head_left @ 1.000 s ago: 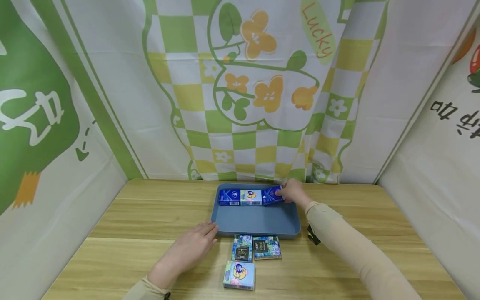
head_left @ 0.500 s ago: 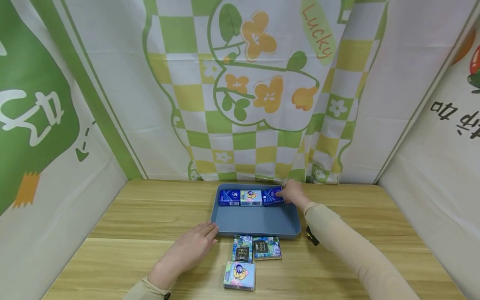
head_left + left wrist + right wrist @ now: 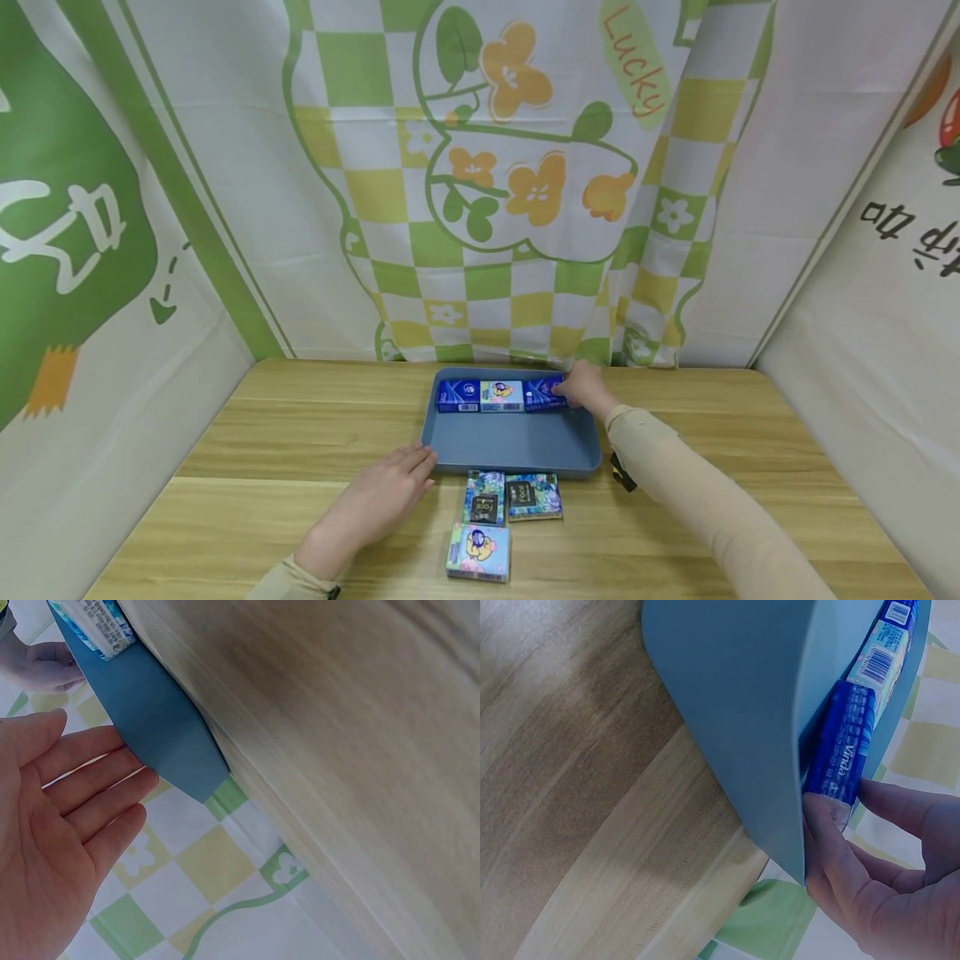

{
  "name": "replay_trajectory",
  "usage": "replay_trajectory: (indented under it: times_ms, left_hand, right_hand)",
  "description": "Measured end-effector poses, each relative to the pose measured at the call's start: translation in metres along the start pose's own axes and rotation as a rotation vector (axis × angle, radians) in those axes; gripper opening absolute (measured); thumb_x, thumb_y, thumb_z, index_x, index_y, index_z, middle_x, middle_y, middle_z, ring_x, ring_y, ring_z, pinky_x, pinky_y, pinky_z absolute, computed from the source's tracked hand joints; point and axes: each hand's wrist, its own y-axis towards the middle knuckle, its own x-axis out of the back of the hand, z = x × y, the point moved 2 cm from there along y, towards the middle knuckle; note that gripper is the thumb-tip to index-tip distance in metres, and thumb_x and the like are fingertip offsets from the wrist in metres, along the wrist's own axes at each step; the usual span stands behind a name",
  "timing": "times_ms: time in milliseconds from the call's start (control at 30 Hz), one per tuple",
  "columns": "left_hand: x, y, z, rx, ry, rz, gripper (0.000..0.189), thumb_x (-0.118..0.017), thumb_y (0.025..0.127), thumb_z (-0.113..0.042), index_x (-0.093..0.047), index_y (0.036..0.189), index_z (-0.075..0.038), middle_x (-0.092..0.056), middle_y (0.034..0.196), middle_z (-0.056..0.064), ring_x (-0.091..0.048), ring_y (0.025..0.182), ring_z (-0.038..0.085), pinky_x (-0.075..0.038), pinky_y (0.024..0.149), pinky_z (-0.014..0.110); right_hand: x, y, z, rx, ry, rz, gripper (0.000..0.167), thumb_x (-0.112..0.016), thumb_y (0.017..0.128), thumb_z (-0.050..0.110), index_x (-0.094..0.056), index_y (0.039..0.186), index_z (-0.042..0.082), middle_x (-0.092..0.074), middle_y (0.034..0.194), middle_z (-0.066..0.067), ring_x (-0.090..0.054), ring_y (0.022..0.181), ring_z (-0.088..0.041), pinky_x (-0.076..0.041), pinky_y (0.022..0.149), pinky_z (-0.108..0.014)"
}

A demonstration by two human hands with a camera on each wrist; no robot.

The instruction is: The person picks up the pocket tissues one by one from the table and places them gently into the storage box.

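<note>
My right hand (image 3: 587, 385) pinches the right end of a dark blue tissue pack (image 3: 545, 393) in the back right corner of a blue-grey tray (image 3: 517, 442). The right wrist view shows thumb and fingers on either side of this blue pack (image 3: 841, 742), marked Vinda. It lies slightly tilted beside a light blue duck-print tissue pack (image 3: 502, 396), with another dark blue tissue pack (image 3: 458, 396) at the row's left end. My left hand (image 3: 382, 492) touches the tray's front left corner with straight fingers; the left wrist view shows its palm (image 3: 52, 840) holding nothing.
In front of the tray, two floral packs marked Face, a left one (image 3: 484, 497) and a right one (image 3: 535, 496), lie on the wooden table (image 3: 300, 417). Nearer me is another duck-print pack (image 3: 478, 552). A patterned curtain (image 3: 510, 283) hangs behind the table.
My right wrist and sleeve have shifted very slightly left, while the fingers stay on the blue pack. The left hand, tray and front packs look unmoved.
</note>
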Motion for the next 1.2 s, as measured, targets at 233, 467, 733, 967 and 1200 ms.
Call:
replay_trajectory:
  times_ms: [233, 467, 733, 967, 1200]
  left_hand:
    - [-0.0001, 0.0001, -0.0001, 0.006, -0.005, -0.002, 0.040, -0.055, 0.095, -0.025, -0.058, 0.125, 0.002, -0.059, 0.129, 0.019, -0.056, 0.120, 0.032, -0.047, 0.103, 0.045]
    - [-0.0011, 0.0004, 0.0001, 0.002, -0.003, 0.006, 0.040, -0.055, 0.096, -0.025, -0.058, 0.125, 0.001, -0.059, 0.129, 0.018, -0.056, 0.121, 0.032, -0.046, 0.104, 0.045]
    - [-0.0018, 0.0000, 0.0004, 0.017, -0.011, 0.021, 0.040, -0.054, 0.096, -0.025, -0.058, 0.126, 0.001, -0.058, 0.130, 0.018, -0.055, 0.122, 0.032, -0.045, 0.105, 0.045]
    - [-0.0022, 0.0002, 0.0005, 0.021, -0.010, 0.025, 0.040, -0.054, 0.096, -0.025, -0.057, 0.126, 0.001, -0.057, 0.131, 0.018, -0.055, 0.122, 0.032, -0.045, 0.105, 0.046]
    - [-0.0020, 0.0007, 0.0002, 0.008, 0.005, 0.008, 0.040, -0.055, 0.096, -0.025, -0.058, 0.125, 0.001, -0.058, 0.130, 0.018, -0.056, 0.121, 0.032, -0.045, 0.105, 0.045]
  right_hand:
    - [-0.0008, 0.0001, -0.0006, -0.012, -0.016, 0.007, 0.035, -0.073, 0.082, 0.014, -0.051, 0.054, 0.009, -0.048, 0.044, 0.001, -0.055, 0.044, -0.014, -0.040, 0.041, -0.018]
    - [-0.0017, 0.0023, -0.0017, -0.009, -0.052, -0.003, 0.035, -0.074, 0.080, 0.015, -0.052, 0.054, 0.009, -0.049, 0.044, 0.002, -0.052, 0.041, -0.011, -0.040, 0.043, -0.017]
    - [-0.0021, 0.0017, -0.0004, -0.011, -0.077, 0.003, 0.025, -0.073, 0.081, 0.016, -0.062, 0.063, 0.002, -0.051, 0.044, 0.002, -0.059, 0.045, -0.014, -0.045, 0.051, -0.019]
    - [-0.0028, 0.0011, -0.0003, -0.025, -0.044, 0.022, 0.021, -0.072, 0.082, 0.014, -0.066, 0.081, -0.007, -0.058, 0.052, -0.004, -0.066, 0.053, -0.020, -0.045, 0.043, -0.018]
    - [-0.0015, -0.0015, 0.0020, -0.023, -0.032, 0.011, 0.024, -0.073, 0.081, 0.012, -0.066, 0.088, -0.009, -0.065, 0.063, -0.011, -0.068, 0.057, -0.023, -0.050, 0.045, -0.020]
